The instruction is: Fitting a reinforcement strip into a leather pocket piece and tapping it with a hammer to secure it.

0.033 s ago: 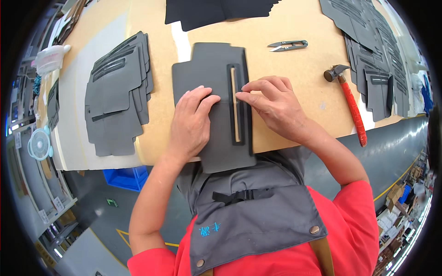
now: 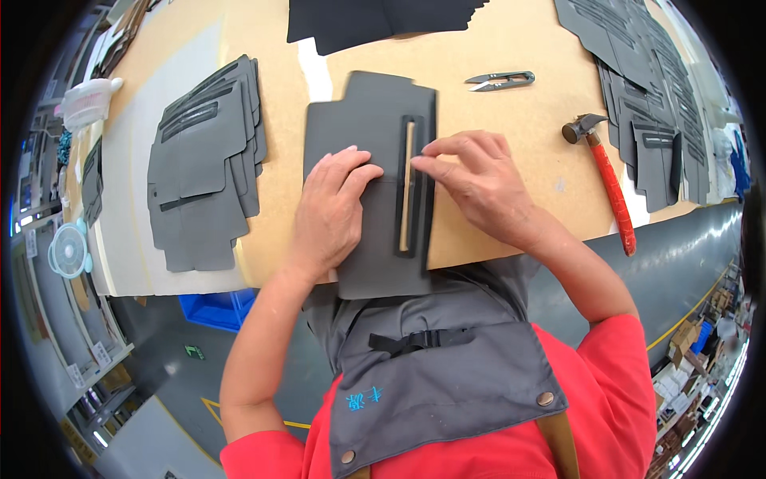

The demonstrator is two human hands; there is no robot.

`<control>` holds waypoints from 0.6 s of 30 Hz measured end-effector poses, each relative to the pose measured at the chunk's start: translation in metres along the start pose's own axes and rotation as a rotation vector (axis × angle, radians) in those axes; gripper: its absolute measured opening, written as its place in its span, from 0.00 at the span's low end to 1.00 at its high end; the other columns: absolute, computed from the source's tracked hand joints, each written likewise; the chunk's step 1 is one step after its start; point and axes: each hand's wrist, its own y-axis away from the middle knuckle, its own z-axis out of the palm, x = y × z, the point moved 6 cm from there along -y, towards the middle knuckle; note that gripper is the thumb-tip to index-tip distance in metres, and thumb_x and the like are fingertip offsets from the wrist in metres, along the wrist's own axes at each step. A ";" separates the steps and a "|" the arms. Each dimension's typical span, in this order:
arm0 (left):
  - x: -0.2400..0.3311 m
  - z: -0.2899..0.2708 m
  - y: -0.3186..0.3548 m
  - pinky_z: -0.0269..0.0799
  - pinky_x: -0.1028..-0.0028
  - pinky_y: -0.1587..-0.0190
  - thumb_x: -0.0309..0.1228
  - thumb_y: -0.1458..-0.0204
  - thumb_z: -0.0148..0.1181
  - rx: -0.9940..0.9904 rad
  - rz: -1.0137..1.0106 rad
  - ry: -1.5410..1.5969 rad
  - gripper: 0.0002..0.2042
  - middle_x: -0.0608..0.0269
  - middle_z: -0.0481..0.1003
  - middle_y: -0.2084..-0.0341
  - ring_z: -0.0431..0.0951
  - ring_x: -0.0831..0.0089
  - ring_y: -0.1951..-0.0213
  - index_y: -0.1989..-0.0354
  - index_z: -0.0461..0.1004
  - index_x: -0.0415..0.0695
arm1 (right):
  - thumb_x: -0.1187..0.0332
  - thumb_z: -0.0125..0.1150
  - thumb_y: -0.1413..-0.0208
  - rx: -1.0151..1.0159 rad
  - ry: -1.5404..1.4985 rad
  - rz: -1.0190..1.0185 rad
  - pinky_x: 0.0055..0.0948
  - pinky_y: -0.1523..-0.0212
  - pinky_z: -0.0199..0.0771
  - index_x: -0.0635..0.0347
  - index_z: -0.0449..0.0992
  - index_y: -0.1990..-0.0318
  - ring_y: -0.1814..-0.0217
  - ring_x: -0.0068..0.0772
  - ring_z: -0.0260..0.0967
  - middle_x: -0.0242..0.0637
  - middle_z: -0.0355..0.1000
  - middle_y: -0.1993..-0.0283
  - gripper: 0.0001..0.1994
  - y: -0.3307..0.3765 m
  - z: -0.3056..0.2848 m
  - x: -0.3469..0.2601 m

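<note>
A dark grey flat panel [image 2: 363,231] lies in front of me, its lower end jutting past the table edge toward my apron. Along its right side runs a long slot [image 2: 410,184] framed in black, and the tan table shows through it. My left hand [image 2: 333,199] rests on the panel's left half, fingers lying on the surface. My right hand [image 2: 471,176] pinches the black slot border at the panel's right side between thumb and index finger. Whether anything small sits in that pinch is hidden.
Stacks of similar grey panels lie at left [image 2: 199,160] and right [image 2: 638,88]; black sheets [image 2: 383,20] lie at the far edge. Thread snips [image 2: 501,81] and a red-handled hammer [image 2: 608,180] are right of my hand. A blue crate [image 2: 217,310] stands below the table.
The panel has turned slightly clockwise: its far end shifted right and its near end left. Both hands stay in nearly the same place.
</note>
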 end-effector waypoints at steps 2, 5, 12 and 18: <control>-0.002 -0.001 -0.016 0.58 0.52 0.26 0.14 0.49 0.53 -0.049 0.091 0.065 0.17 0.60 0.75 0.44 0.71 0.57 0.33 0.52 0.75 0.44 | 0.76 0.67 0.48 0.035 0.023 0.037 0.39 0.45 0.67 0.51 0.82 0.49 0.47 0.36 0.72 0.29 0.76 0.48 0.17 -0.004 -0.008 0.014; -0.003 0.004 -0.040 0.57 0.52 0.25 0.14 0.48 0.52 -0.179 0.321 0.009 0.15 0.65 0.77 0.45 0.70 0.62 0.32 0.56 0.75 0.46 | 0.75 0.68 0.45 0.060 0.008 0.083 0.38 0.48 0.70 0.53 0.83 0.52 0.49 0.38 0.73 0.32 0.76 0.50 0.13 -0.015 -0.015 0.025; -0.007 -0.018 -0.049 0.63 0.57 0.29 0.16 0.50 0.58 0.032 0.270 -0.020 0.14 0.66 0.79 0.47 0.72 0.62 0.35 0.56 0.77 0.47 | 0.74 0.69 0.44 -0.051 -0.185 0.325 0.39 0.54 0.74 0.58 0.79 0.59 0.54 0.45 0.72 0.38 0.74 0.56 0.07 -0.001 -0.007 0.026; -0.031 -0.045 0.032 0.74 0.66 0.50 0.19 0.47 0.67 0.252 -0.487 0.274 0.10 0.62 0.80 0.59 0.79 0.65 0.55 0.58 0.80 0.42 | 0.69 0.71 0.44 -0.167 -0.317 0.152 0.36 0.52 0.67 0.55 0.80 0.60 0.56 0.38 0.69 0.33 0.74 0.57 0.07 -0.033 0.015 -0.008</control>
